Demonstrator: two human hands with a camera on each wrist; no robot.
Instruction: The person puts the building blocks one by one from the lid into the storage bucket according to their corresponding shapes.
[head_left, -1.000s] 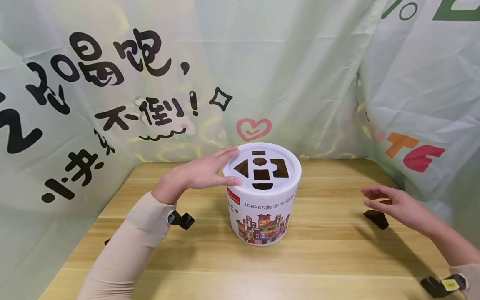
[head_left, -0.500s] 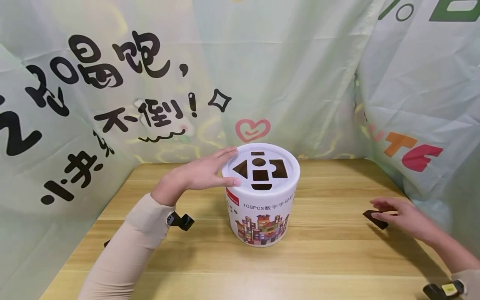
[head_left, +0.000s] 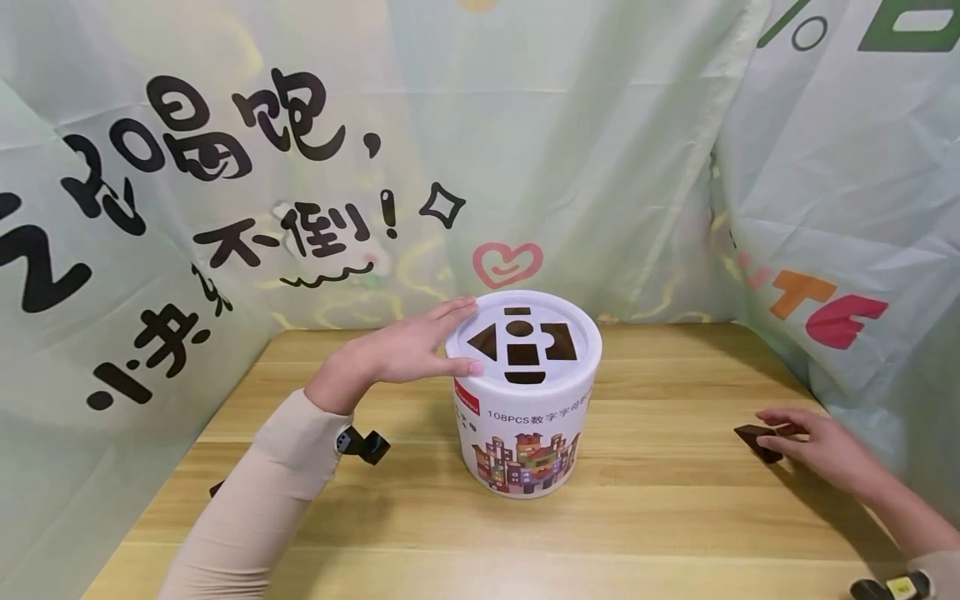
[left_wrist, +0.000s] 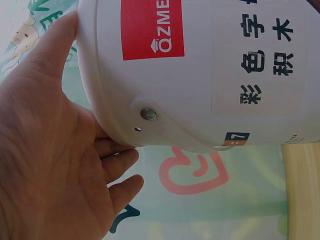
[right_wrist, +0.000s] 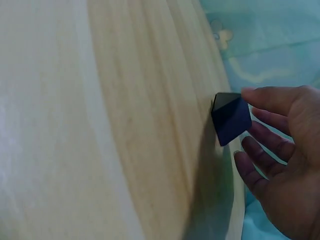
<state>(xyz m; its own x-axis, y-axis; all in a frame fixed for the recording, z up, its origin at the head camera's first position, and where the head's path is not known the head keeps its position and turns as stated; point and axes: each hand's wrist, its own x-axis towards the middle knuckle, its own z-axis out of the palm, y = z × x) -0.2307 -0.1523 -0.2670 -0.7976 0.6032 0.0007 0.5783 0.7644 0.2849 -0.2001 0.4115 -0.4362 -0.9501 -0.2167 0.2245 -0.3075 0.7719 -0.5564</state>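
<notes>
A white lidded bucket (head_left: 517,437), printed with a picture of building blocks, stands upright on the table. Shaped holes are cut through its lid (head_left: 487,317). My left hand (head_left: 405,346) rests on the lid's left rim, thumb in front and fingers behind. In the left wrist view, that hand (left_wrist: 55,135) lies along the bucket's rim. Far to the right, my right hand (head_left: 817,450) pinches the near end of a dark triangular block (head_left: 756,442) by thumb and fingertips, low over the table. The right wrist view shows the block (right_wrist: 231,120) at the thumb tip.
The wooden table (head_left: 360,533) is backed and flanked by printed cloth (head_left: 585,167). Another small dark object (head_left: 216,488) lies at the left, mostly hidden behind the left sleeve (head_left: 262,492). Camera modules are strapped to both wrists.
My right hand has come down onto the dark triangular block, which has shifted slightly to the right. The left hand stays on the lid's rim.
</notes>
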